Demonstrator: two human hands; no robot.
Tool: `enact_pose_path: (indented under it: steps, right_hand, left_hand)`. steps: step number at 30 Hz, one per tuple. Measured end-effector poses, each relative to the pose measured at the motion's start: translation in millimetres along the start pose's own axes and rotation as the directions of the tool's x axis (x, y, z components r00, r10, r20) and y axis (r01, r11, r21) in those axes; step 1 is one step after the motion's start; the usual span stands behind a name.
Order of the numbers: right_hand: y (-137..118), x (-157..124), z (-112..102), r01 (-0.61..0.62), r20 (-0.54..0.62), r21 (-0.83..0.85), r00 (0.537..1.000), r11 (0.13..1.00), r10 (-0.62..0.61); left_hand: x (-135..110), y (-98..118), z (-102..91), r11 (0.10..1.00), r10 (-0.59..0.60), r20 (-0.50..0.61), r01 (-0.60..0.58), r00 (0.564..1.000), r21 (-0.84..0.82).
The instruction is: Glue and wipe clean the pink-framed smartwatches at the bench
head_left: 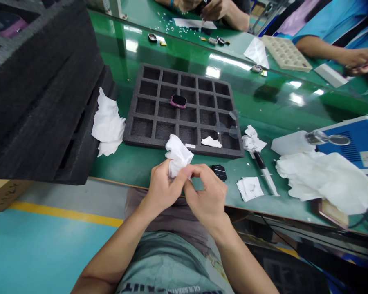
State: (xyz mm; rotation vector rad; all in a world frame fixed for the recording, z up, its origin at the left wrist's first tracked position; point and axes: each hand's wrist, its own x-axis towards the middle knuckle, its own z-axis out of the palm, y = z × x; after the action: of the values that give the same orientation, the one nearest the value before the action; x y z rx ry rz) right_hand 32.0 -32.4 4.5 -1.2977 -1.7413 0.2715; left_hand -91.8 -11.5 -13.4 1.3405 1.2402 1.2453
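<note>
My left hand [163, 188] is closed on a crumpled white wipe [178, 154] at the near edge of the green table. My right hand [207, 195] is pinched against the same wipe from the right; what lies inside it is hidden. A small dark square part [219, 172] lies on the table just past my right hand. Beyond the hands sits a dark foam tray [159, 139] with a grid of pockets. One pink and black watch body [178, 101] rests in a middle pocket.
Stacked black foam trays [39, 94] stand at the left, with a white cloth [108, 124] beside them. A syringe-like tool [265, 171], paper scraps [249, 188], a heap of white cloths [328, 179] and a blue machine [355, 139] are at the right. Other people's hands work across the table.
</note>
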Motion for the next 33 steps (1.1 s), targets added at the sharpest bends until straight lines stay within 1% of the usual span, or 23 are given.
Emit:
enact_pose_path:
  steps: [2, 3, 5, 6, 7, 9, 10, 12, 13, 14, 15, 17, 20, 23, 25, 28, 30, 31, 33]
  right_hand:
    - [-1, -2, -2, -0.065, 0.021, 0.048, 0.998, 0.997, 0.064]
    - [-1, -2, -3, -0.115, 0.033, 0.083, 0.993, 0.990, 0.113]
    - [-1, -3, -4, -0.255, 0.065, 0.201, 0.967, 0.946, 0.247]
    - [0, -2, -4, -0.338, 0.095, 0.283, 0.941, 0.898, 0.324]
    - [2, -1, -4, -0.422, 0.139, 0.369, 0.906, 0.828, 0.400]
    - [6, 4, -2, -0.557, 0.246, 0.522, 0.823, 0.645, 0.512]
    - [9, 7, -2, -0.607, 0.306, 0.576, 0.781, 0.548, 0.544]
    - [13, 13, -1, -0.673, 0.420, 0.632, 0.714, 0.385, 0.560]
    - [14, 15, 0, -0.696, 0.468, 0.639, 0.690, 0.329, 0.552]
    - [16, 16, -1, -0.713, 0.503, 0.637, 0.673, 0.294, 0.542]
    - [16, 16, -1, -0.726, 0.527, 0.627, 0.663, 0.284, 0.532]
    - [17, 14, -4, -0.736, 0.547, 0.597, 0.665, 0.319, 0.508]
    - [15, 11, -7, -0.716, 0.543, 0.549, 0.698, 0.432, 0.466]
    - [11, 14, -7, -0.665, 0.480, 0.504, 0.746, 0.551, 0.462]
    - [9, 19, -4, -0.625, 0.411, 0.472, 0.780, 0.621, 0.472]
    - [5, 27, 6, -0.549, 0.300, 0.392, 0.835, 0.738, 0.462]
    - [2, 33, 12, -0.501, 0.262, 0.344, 0.863, 0.794, 0.432]
    - [1, 36, 14, -0.491, 0.257, 0.347, 0.869, 0.799, 0.422]
    - [0, 44, 19, -0.498, 0.266, 0.412, 0.867, 0.763, 0.422]
  left_hand:
    - [0, -1, 0.5, 0.999, -0.038, -0.050, 0.036, 0.998, -0.036]
    - [1, -2, 0.8, 0.997, -0.060, -0.076, 0.056, 0.995, -0.049]
    - [2, -2, 0.8, 0.994, -0.087, -0.107, 0.080, 0.990, -0.070]
    - [3, -1, 0.3, 0.993, -0.091, -0.106, 0.082, 0.990, -0.085]
    - [4, 0, -0.6, 0.991, -0.091, -0.094, 0.081, 0.991, -0.110]
    - [6, 2, -3.5, 0.977, -0.102, -0.027, 0.095, 0.994, -0.188]
    - [7, 3, -5.5, 0.965, -0.112, 0.027, 0.115, 0.993, -0.238]
    - [7, 4, -9.5, 0.929, -0.122, 0.147, 0.165, 0.982, -0.332]
    - [8, 5, -11.3, 0.909, -0.123, 0.199, 0.191, 0.972, -0.370]
    - [8, 5, -12.6, 0.891, -0.125, 0.233, 0.212, 0.964, -0.401]
    - [8, 4, -13.4, 0.877, -0.127, 0.247, 0.226, 0.961, -0.425]
    - [8, 3, -13.2, 0.864, -0.136, 0.233, 0.230, 0.963, -0.448]
    - [10, 1, -9.2, 0.887, -0.159, 0.136, 0.202, 0.978, -0.416]
    - [10, -1, -4.6, 0.914, -0.176, 0.008, 0.167, 0.984, -0.370]
    - [9, -2, -3.6, 0.921, -0.168, -0.046, 0.140, 0.985, -0.364]
    - [7, -2, -6.9, 0.918, -0.176, -0.069, 0.138, 0.982, -0.372]
    - [6, 0, -12.1, 0.892, -0.214, -0.070, 0.166, 0.974, -0.420]
    - [6, 1, -15.3, 0.868, -0.240, -0.056, 0.188, 0.969, -0.460]
    - [5, 5, -21.9, 0.801, -0.283, 0.005, 0.239, 0.959, -0.549]
